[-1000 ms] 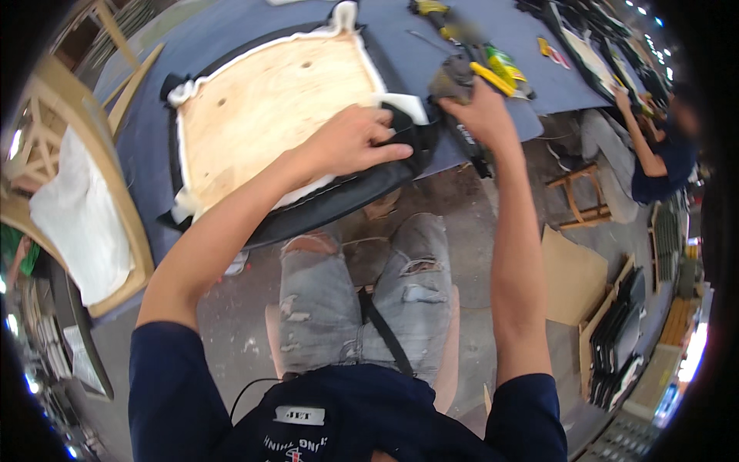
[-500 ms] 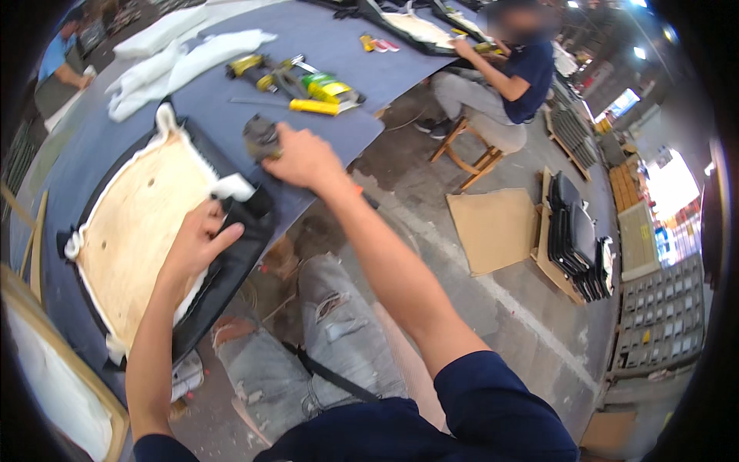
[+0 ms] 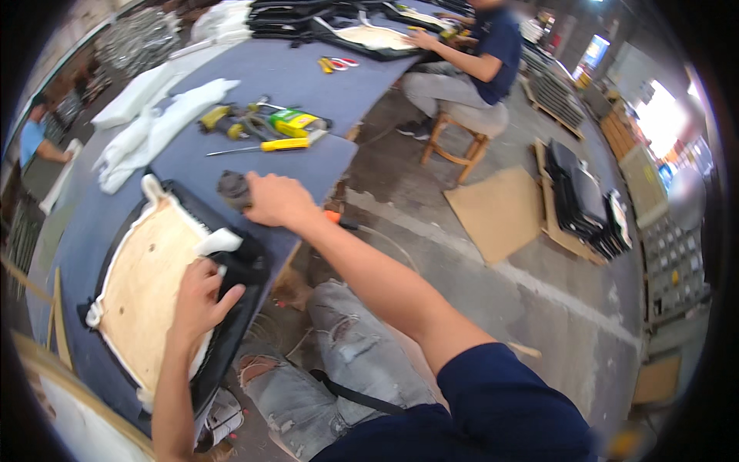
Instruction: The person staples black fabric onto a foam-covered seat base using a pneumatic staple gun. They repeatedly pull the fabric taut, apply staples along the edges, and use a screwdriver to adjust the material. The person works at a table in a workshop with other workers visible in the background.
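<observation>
Right hand (image 3: 277,202), centre-left of the frame, is closed around a dark tool (image 3: 232,189), probably a staple gun, right at the table's near edge. Left hand (image 3: 202,296), lower left, has its fingers curled down, pinching the black cover (image 3: 245,266) against the seat board (image 3: 146,289). That board lies upside down and hangs a bit over the blue table (image 3: 277,77). My worry: those left fingers sit close to where the tool would land, and the fabric could slip loose. Screwdriver (image 3: 269,145) and other tools lie further up, a co-worker (image 3: 469,54) sits at the top.
</observation>
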A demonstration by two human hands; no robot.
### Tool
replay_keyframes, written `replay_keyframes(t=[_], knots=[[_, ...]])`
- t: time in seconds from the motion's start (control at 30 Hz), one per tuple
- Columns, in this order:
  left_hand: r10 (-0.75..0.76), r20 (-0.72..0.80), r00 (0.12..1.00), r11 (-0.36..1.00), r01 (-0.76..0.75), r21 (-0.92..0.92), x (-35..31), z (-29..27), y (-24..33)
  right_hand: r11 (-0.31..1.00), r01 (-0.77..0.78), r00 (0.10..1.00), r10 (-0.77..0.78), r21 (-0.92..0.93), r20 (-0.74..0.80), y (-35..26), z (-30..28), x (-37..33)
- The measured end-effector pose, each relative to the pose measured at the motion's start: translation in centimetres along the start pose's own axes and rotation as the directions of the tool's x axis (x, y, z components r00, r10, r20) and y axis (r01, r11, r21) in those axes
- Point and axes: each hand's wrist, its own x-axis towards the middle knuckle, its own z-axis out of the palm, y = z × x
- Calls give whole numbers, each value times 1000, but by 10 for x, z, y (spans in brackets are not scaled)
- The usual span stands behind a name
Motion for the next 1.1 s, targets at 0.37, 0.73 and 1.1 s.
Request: replay_keyframes(t=[0.37, 0.73, 1.1], knots=[[124, 68, 990, 975, -109, -192, 1, 15, -32, 969, 73, 977, -117, 235, 177, 1, -37, -53], [73, 94, 993, 947, -40, -318, -13, 4, -39, 653, -201, 977, 187, 730, 101, -30, -14, -201], [84, 102, 991, 964, -55, -259, -18, 4, -39, 754, -194, 968, 45, 628, 246, -56, 20, -184]])
